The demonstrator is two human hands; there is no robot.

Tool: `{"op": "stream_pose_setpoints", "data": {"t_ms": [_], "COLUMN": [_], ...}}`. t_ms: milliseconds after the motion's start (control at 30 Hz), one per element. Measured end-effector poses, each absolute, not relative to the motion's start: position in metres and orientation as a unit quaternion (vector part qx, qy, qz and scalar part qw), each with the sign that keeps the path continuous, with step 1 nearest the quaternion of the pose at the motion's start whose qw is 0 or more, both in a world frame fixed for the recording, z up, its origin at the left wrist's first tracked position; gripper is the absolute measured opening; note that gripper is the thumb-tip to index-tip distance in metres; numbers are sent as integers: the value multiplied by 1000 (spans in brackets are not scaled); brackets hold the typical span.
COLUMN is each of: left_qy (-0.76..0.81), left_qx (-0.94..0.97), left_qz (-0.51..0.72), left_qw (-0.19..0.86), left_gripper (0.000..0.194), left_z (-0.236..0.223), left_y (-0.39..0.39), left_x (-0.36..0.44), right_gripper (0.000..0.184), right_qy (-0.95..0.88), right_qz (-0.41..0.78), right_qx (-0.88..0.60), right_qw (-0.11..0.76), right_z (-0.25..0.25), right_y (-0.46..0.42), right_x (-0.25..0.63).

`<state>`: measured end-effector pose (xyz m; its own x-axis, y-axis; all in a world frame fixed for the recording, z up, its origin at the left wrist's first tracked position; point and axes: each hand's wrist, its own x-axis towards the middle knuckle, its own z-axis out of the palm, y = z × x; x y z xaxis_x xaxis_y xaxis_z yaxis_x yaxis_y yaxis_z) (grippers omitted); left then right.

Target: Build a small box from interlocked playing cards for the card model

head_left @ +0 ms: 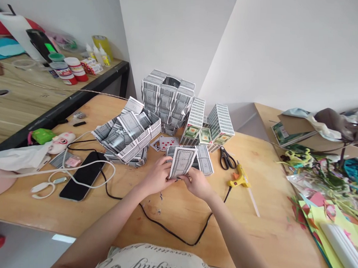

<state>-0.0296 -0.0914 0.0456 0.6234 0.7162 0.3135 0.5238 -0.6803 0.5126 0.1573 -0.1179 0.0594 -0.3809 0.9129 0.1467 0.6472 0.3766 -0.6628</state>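
Observation:
Both hands meet at the middle of the wooden table [175, 213]. My left hand [156, 176] and my right hand [198, 183] are closed together on a playing card [182, 161], held upright with its patterned back toward me. Just behind it lies a flat piece of joined cards [203, 159]. A woven card structure [127, 135] sits to the left, a taller card box [168, 99] stands at the back, and two card blocks [209, 125] stand to its right. Loose face-up cards [165, 143] lie between them.
Scissors [226, 158] and a yellow glue gun [239, 178] with its black cable [162, 225] lie right of my hands. A black phone [82, 176], white cable and tissue sit left. Coloured paper scraps [328, 206] crowd the right edge. Jars and bottles stand on the far left bench.

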Motion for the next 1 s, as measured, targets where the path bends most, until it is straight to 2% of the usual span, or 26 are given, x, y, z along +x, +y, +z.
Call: {"op": "stream_pose_setpoints", "data": {"t_ms": [200, 333, 500, 567, 700, 767, 833, 933, 1000], "left_qy": [341, 363, 438, 440, 412, 407, 406, 401, 410], "left_qx": [875, 851, 769, 774, 813, 813, 808, 794, 773], "left_qz": [276, 316, 422, 419, 378, 381, 387, 409, 419], "left_qw": [203, 210, 194, 179, 163, 169, 179, 204, 244], "left_gripper": [23, 29, 54, 48, 18, 14, 13, 15, 36], "left_z": [45, 41, 34, 34, 38, 39, 39, 36, 33], "left_y": [-89, -94, -103, -105, -105, -105, -105, -107, -107], "left_x": [-30, -30, -36, -39, -40, -39, -38, -38, -38], "right_gripper": [13, 17, 18, 19, 20, 19, 20, 39, 50], "right_qy": [-695, -662, -662, -664, -667, -663, -654, -631, -621], "right_qz": [358, 336, 337, 341, 354, 363, 372, 375, 375], "right_qx": [-522, -581, -599, -604, -609, -611, -614, -622, -621], "right_qw": [342, 334, 300, 280, 244, 235, 239, 271, 295], "right_z": [67, 70, 70, 69, 67, 68, 70, 72, 73], "right_y": [-119, -116, -106, -102, -93, -91, -91, -94, -95], "right_x": [155, 148, 144, 145, 148, 149, 148, 144, 141]}}
